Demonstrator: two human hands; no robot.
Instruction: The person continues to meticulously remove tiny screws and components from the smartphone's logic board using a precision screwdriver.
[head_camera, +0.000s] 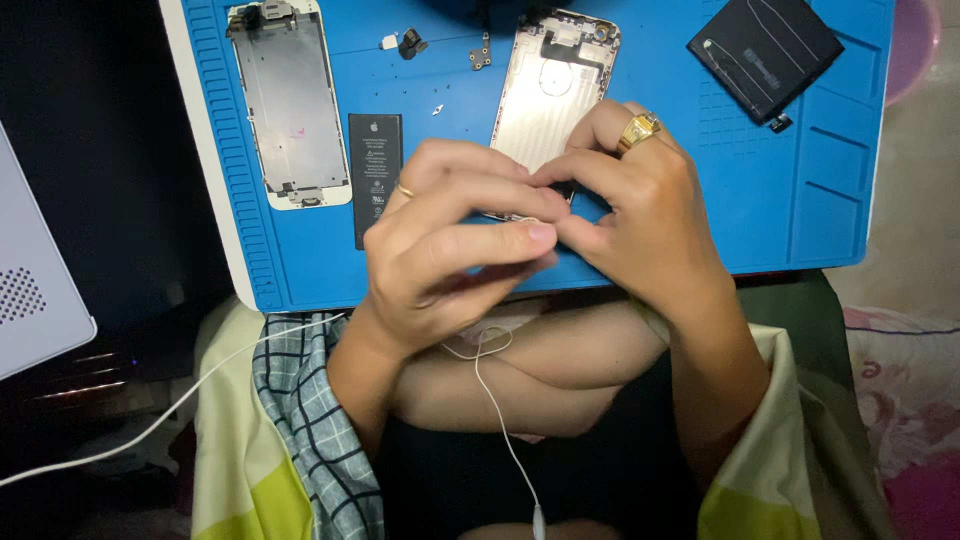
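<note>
**Hands pinching at phone shell, blue mat**

Left hand (450, 250): fingers curled, thumb and forefinger pinched; what they pinch is too small to tell. Right hand (640, 215): ringed, fingertips closed against the left's, at the shell's lower edge. Shell (555, 95): thin metal, light, stiff, likely bendable; best held by its edges. Beyond, on the mat (800, 200): battery (375, 170), screen (290, 100), dark pack (765, 50).

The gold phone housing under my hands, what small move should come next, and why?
Probably draw both hands back toward you a little. The left hand and right hand meet fingertip to fingertip over the lower end of the phone housing, hiding it and whatever tiny part they pinch. Moving them off it would show that end on the blue mat.
</note>
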